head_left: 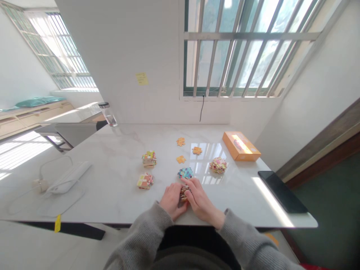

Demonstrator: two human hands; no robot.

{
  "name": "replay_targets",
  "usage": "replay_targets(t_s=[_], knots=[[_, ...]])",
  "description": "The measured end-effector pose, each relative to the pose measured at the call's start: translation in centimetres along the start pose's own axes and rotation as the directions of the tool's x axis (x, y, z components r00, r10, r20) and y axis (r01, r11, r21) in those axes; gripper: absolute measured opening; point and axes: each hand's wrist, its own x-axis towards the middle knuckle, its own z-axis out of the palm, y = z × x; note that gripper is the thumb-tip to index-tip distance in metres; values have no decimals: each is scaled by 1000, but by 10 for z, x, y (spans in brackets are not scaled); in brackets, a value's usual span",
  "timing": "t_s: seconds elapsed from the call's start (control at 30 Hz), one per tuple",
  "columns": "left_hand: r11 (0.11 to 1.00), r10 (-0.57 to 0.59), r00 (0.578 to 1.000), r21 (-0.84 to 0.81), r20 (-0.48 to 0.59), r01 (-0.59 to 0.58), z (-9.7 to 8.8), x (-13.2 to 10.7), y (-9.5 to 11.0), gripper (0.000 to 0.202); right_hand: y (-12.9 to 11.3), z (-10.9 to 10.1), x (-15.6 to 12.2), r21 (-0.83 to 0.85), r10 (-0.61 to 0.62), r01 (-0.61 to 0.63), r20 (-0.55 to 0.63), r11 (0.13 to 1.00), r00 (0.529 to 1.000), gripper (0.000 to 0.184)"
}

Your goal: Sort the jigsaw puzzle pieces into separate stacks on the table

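Note:
Near the table's front edge, a stack of jigsaw puzzle pieces sits between my two hands, partly hidden by them. My left hand is wrapped round its left side. From the right, my right hand grips it, with fingers over the top. Just beyond my fingertips lies a blue pile of puzzle pieces. To the left stand a taller multicoloured stack and a lower red and green stack. A round pinkish stack is to the right. Orange pieces lie behind the blue pile.
An orange box stands at the back right, and a black tablet-like slab lies along the right edge. On the left are a white power strip and its cables. A clear bottle stands at the back left corner.

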Motion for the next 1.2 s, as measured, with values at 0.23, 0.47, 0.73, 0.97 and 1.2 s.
replay_targets(t_s=[0.23,0.47,0.73,0.97,1.2], knots=[[992,32,998,122,49,-38,3,0,4,40,-3,0,-4,45,49,-50,28,998,998,43],[930,316,918,273,-241,-248,-6,0,-4,44,4,-20,1,433,294,-253,-30,865,955,36],[794,529,800,499,-283,-348,-22,50,-25,45,9,-40,43,787,323,-397,265,472,909,45],[871,451,849,344,-276,-351,-23,79,-37,51,8,-51,83,673,384,-400,184,622,905,33],[974,199,910,-29,-363,-224,6,76,-55,101,28,-37,89,393,452,-395,-61,830,890,37]])
